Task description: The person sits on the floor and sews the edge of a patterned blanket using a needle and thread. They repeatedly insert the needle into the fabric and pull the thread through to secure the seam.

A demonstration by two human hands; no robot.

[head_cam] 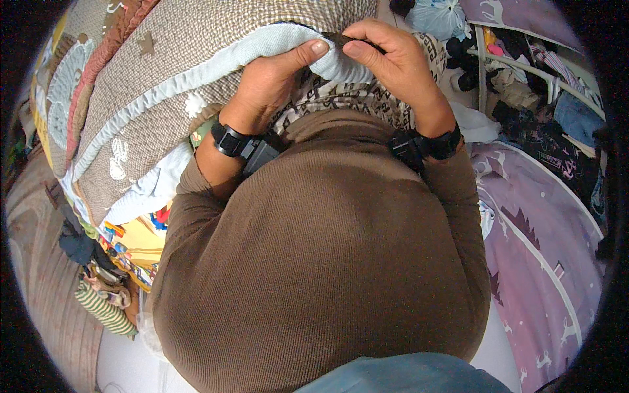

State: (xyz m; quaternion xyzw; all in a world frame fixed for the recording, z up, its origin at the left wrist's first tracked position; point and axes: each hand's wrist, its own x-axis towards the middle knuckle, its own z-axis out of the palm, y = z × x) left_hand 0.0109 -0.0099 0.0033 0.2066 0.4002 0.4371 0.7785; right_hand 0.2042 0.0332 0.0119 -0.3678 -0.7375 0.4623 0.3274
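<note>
A large patchwork quilt with brown-and-cream woven cloth lies over my lap. Along its edge runs a light blue fabric border. My left hand grips this border, thumb on top and the other fingers hidden underneath. Between thumb and index finger, my right hand pinches a narrow dark strip, apparently cloth, that meets the border. What lies beneath the folded border is out of sight. Patterned cream-and-black trousers show below the hands.
To the right, a fabric-covered rack holds piled clothes, with its purple printed cover hanging nearby. A pale blue plastic bag sits at the top. Striped cloth lies at the lower left, by the wood-patterned floor.
</note>
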